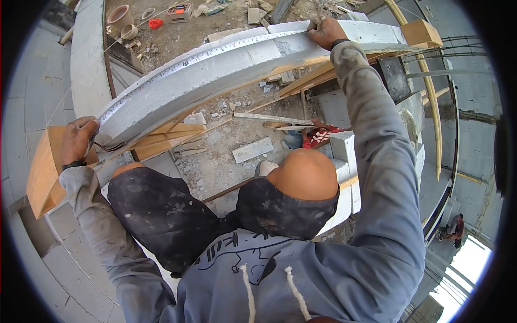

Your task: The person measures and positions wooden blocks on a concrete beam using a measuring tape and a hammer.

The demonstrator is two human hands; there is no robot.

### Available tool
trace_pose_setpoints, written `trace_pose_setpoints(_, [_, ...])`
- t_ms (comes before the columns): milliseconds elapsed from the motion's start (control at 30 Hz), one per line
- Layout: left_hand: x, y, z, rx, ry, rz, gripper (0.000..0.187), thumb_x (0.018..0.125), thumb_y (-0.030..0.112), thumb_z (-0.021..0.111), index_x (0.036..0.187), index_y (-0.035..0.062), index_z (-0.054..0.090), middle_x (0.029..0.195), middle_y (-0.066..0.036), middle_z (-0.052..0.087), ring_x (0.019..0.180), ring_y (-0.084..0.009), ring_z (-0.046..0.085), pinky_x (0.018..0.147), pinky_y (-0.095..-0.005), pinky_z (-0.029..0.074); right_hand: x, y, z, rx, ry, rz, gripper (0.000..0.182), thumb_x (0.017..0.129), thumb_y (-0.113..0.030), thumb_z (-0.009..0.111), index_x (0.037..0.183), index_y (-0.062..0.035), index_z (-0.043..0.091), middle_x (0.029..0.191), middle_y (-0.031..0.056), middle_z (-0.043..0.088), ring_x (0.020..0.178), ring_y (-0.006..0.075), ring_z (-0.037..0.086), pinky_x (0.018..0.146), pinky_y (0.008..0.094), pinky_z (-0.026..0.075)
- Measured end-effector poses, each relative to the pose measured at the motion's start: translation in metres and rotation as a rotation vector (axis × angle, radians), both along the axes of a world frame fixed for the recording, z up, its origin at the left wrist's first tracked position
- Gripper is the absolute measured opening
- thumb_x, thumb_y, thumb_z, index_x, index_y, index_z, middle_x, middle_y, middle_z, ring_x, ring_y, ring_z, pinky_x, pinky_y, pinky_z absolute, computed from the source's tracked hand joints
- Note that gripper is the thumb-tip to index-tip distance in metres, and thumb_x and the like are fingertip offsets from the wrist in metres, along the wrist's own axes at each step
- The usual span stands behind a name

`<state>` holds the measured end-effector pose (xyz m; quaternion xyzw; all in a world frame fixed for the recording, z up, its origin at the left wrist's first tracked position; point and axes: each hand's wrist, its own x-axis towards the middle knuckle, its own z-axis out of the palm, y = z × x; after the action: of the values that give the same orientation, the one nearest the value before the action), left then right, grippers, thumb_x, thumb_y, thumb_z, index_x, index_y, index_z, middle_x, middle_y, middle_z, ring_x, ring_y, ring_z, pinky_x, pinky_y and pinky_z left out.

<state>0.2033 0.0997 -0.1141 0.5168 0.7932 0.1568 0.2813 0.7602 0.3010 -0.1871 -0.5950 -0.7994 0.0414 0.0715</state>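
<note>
A white measuring tape (186, 63) lies stretched along the top of a row of pale grey-white blocks (215, 72), curved by the lens. My left hand (79, 141) is closed on the tape at its left end, beside a wooden box-shaped piece (44, 175). At the far right of the tape, my right hand (327, 33) is closed with its fingers pinching the tape against the block edge. Whether anything else is in that hand is hidden. Dark bent wires or rods (109, 146) stick out below the left end of the blocks.
Another wooden box-shaped piece (423, 33) sits at the right end of the blocks. Timber planks (307, 78) run beneath. Far below, the ground holds rubble, a loose white block (253, 150) and buckets (119, 16). A person (456, 230) is at the lower right.
</note>
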Motion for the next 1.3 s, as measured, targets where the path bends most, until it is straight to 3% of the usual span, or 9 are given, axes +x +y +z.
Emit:
trace_pose_setpoints(67, [0.001,0.0,0.003,-0.019,0.002,-0.011,0.03,0.075,0.024,0.06,0.085,-0.0034,0.066,0.067,-0.004,0.058,0.062,-0.0125,0.05,0.058,-0.0252,0.039,-0.004,-0.002,0.002,-0.013,-0.038,-0.092,0.027,0.072,-0.026,0.057,0.078,-0.0003,0.063,0.076,0.0245,0.062,0.074,0.0388,0.062,0.074,0.0407,0.051])
trace_pose_setpoints(167, [0.002,0.0,0.003,-0.038,0.006,-0.027,0.03,0.075,0.024,0.06,0.085,-0.0037,0.066,0.067,-0.004,0.058,0.062,-0.0124,0.049,0.058,-0.0255,0.039,0.01,0.001,-0.01,-0.005,-0.036,-0.003,0.028,0.07,-0.028,0.061,0.08,-0.0026,0.065,0.075,0.0236,0.063,0.073,0.0374,0.063,0.074,0.0402,0.051])
trace_pose_setpoints(400, [0.001,-0.005,-0.011,-0.036,-0.023,-0.029,0.031,0.075,0.024,0.061,0.086,-0.0044,0.066,0.07,-0.005,0.06,0.064,-0.013,0.052,0.06,-0.0264,0.041,0.014,-0.026,-0.012,0.006,-0.013,-0.086,0.026,0.069,-0.028,0.062,0.079,-0.0046,0.064,0.074,0.0199,0.064,0.071,0.034,0.064,0.071,0.0389,0.051])
trace_pose_setpoints(667, [0.007,-0.007,-0.011,-0.042,-0.048,-0.08,0.031,0.076,0.024,0.06,0.086,-0.0046,0.066,0.069,-0.005,0.06,0.064,-0.0126,0.052,0.06,-0.027,0.041,0.028,-0.052,-0.006,0.037,0.256,-0.101,0.02,0.07,-0.021,0.058,0.081,-0.0067,0.067,0.081,0.0144,0.067,0.076,0.0311,0.064,0.072,0.0365,0.05])
trace_pose_setpoints(867, [0.011,-0.006,0.006,0.061,0.057,-0.043,0.03,0.077,0.025,0.058,0.083,-0.0037,0.064,0.066,-0.003,0.056,0.061,-0.0123,0.049,0.058,-0.0262,0.038,0.011,-0.014,0.004,0.012,0.198,-0.083,0.02,0.074,-0.023,0.06,0.088,-0.0119,0.069,0.081,0.0155,0.066,0.077,0.0307,0.065,0.073,0.037,0.05])
trace_pose_setpoints(1300, [0.007,-0.004,-0.003,-0.014,0.025,-0.046,0.029,0.076,0.025,0.059,0.084,-0.0029,0.065,0.066,-0.003,0.057,0.062,-0.0123,0.049,0.059,-0.0258,0.038,-0.003,-0.01,0.002,0.026,0.022,0.026,0.016,0.073,-0.02,0.058,0.081,-0.0065,0.062,0.081,0.0189,0.064,0.079,0.0354,0.062,0.074,0.0412,0.049])
